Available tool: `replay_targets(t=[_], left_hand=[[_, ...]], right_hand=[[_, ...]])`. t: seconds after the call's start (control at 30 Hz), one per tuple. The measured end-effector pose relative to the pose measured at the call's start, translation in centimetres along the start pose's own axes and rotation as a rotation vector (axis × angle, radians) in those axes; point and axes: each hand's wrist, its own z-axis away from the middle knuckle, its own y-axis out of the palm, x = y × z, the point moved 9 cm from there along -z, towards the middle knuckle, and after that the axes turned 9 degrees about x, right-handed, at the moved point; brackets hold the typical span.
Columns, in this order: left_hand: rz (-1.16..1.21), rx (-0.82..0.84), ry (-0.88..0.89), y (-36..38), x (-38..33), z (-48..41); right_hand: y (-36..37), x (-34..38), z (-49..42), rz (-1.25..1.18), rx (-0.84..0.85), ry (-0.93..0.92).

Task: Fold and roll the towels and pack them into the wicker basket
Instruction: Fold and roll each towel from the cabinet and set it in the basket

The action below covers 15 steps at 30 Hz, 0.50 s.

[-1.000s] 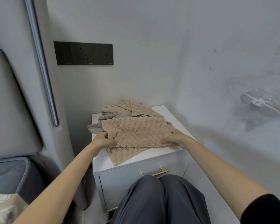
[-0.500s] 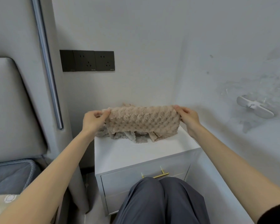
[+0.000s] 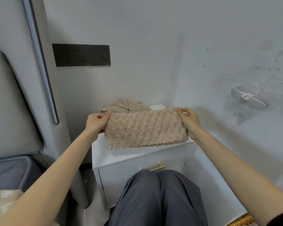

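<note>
At frame centre, one beige towel is hanging spread over the white worktop; I cannot tell if its hem is touching. Two hands are holding it. The left hand is sitting at the towel's 9 o'clock, its fingers pinching the top corner. The right hand is sitting at 3 o'clock, its fingers pinching the other corner.

At 12 o'clock a towel pile is lying on the worktop, half hidden by the held towel, so its count is unclear. At frame 5 o'clock one wicker basket is showing as a sliver, the right forearm blocking the rest. At 6 o'clock two knees are covering part of one brass drawer handle. One black socket panel with three modules is sitting at 11 o'clock, one white wall bracket at 3 o'clock and one headboard at 9 o'clock.
</note>
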Motion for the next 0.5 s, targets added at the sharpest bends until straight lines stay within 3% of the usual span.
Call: replay_targets(t=[0.23,0.4,0.5], left_hand=[[-0.061,0.137,-0.257,2.4,7.1,-0.4],[-0.270,0.158,-0.226,3.2,8.9,-1.4],[-0.393,0.135,-0.261,3.2,9.6,-1.9]], right_hand=[[1.8,-8.0,0.7,0.136,0.212,0.393],[2.2,-9.8,-0.8,0.354,0.227,0.404],[1.8,-9.4,-1.4,0.625,0.163,0.326]])
